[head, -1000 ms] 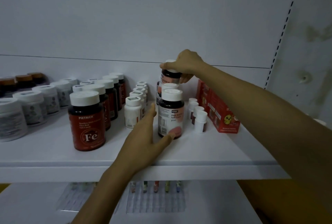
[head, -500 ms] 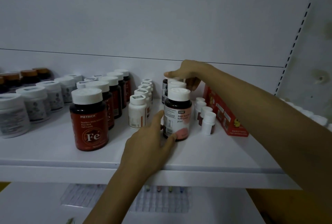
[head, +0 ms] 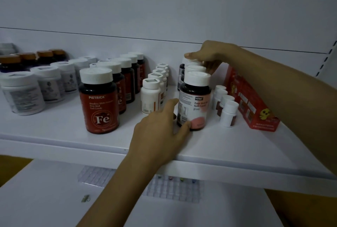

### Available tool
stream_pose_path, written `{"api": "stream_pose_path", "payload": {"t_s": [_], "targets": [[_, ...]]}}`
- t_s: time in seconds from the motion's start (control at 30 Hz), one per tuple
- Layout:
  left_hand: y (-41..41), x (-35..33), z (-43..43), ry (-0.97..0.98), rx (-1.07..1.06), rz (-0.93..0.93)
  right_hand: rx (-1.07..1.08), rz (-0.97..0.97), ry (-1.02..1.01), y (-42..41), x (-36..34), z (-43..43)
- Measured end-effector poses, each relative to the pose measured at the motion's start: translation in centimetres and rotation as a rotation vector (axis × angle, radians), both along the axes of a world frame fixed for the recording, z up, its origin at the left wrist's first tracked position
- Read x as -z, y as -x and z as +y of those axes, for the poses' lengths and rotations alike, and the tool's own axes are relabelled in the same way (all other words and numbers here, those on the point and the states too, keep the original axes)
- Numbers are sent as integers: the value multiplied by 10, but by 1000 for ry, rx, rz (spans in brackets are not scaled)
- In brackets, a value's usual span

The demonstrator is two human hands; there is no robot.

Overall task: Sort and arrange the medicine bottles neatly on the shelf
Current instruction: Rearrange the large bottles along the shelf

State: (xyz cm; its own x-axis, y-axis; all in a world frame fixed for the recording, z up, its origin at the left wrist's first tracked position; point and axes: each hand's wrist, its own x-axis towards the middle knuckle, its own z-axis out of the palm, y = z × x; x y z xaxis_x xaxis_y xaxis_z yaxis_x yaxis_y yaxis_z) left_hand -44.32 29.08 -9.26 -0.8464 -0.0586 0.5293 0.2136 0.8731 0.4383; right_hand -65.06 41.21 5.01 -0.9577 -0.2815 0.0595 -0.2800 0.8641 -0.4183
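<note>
Left hand (head: 160, 132) gripped the base of the front bottle (head: 195, 102), thumb on the pink label patch, index finger up its left side. Right hand (head: 209, 57) came in from the right, fingers curled on the white cap of the rear bottle (head: 190, 61) in the same file. Both stood upright on the white shelf (head: 54, 135). Fe bottle (head: 99, 99) headed a row to the left, with small white bottles (head: 151, 95) between. White vials (head: 228, 112) and a red box (head: 251, 102) stood on the right, wide white jars (head: 21, 93) far left.
</note>
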Motion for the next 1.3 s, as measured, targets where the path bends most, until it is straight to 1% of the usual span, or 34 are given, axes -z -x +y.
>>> {"api": "stream_pose_path", "payload": {"t_s": [0.07,0.17,0.23,0.37,0.47,0.53,0.63,0.7,0.8,0.9,1.0,1.13,1.2,1.3], "targets": [[0,0,0,3,-3,-4,45,52,42,9,4,-1],[1,0,0,-2,-12,-4,114,202,57,22,8,-6],[-1,-3,2,-8,-10,-17,143,177,49,23,8,-13],[-6,-7,3,-38,22,-31,145,37,37,18,8,-27],[-6,-5,2,-39,19,-38,135,126,-10,17,6,-32],[-5,-5,3,-48,10,-41,134,201,21,14,-1,-31],[-4,-5,1,-73,31,-1,84,281,234,-2,-18,-23],[-4,-3,-2,-146,70,42,-11,344,423,-23,-25,-12],[-6,-5,-7,-347,145,81,-191,389,747,-64,-24,9],[-12,-10,-9,-541,254,40,-331,330,983,-116,-8,31],[-15,-13,-11,-655,364,40,-412,249,1096,-160,18,54],[-16,-13,-15,-765,496,104,-450,139,1121,-194,60,73],[-18,-14,-17,-777,543,79,-477,85,1138,-203,79,78],[-21,-13,-17,-731,593,22,-461,2,1149,-207,104,85]]}}
